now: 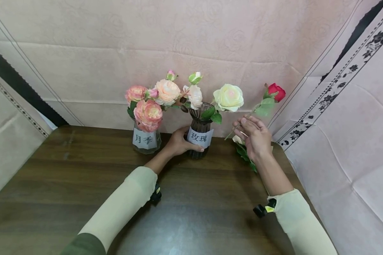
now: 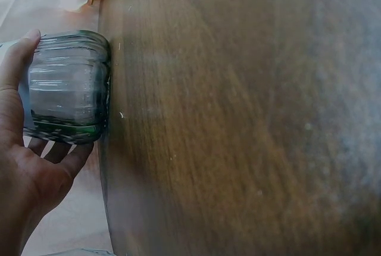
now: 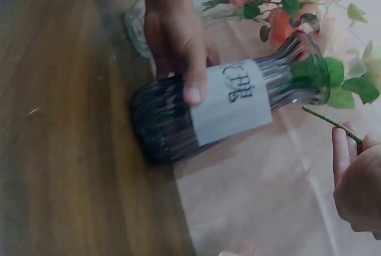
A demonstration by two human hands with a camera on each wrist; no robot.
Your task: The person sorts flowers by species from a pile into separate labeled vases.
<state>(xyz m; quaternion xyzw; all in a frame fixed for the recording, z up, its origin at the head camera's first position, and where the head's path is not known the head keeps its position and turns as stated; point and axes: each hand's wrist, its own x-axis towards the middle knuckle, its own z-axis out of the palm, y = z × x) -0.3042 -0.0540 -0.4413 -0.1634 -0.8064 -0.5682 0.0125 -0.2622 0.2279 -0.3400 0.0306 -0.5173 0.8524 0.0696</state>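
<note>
One red rose, single-stemmed, held aloft above the right side of the table; stem tilted, bloom up and to the right, bare lower end pointing down towards the vase and apart from it. Probably very light; stem likely wiry, able to bend and keep the bend; petals and leaf presumably soft and easily creased, so best taken by the bare stem below the leaf. One vase, dark, ribbed, labelled, upright near the table's back edge. Apparently glass: rigid, smooth, liable to slip or chip, heavier than the flower; best held round the body, below the narrow neck. Contains a pale rose leaning right. Left hand: grasping the vase low on its body, thumb across the front, other fingers round the far side; forearm reaching in from lower left. Right hand: pinching the stem between thumb and fingers, raised clear of the table, forearm slanting up from lower right. Beside the vase, to its left: a clear vase of pink blooms.
</note>
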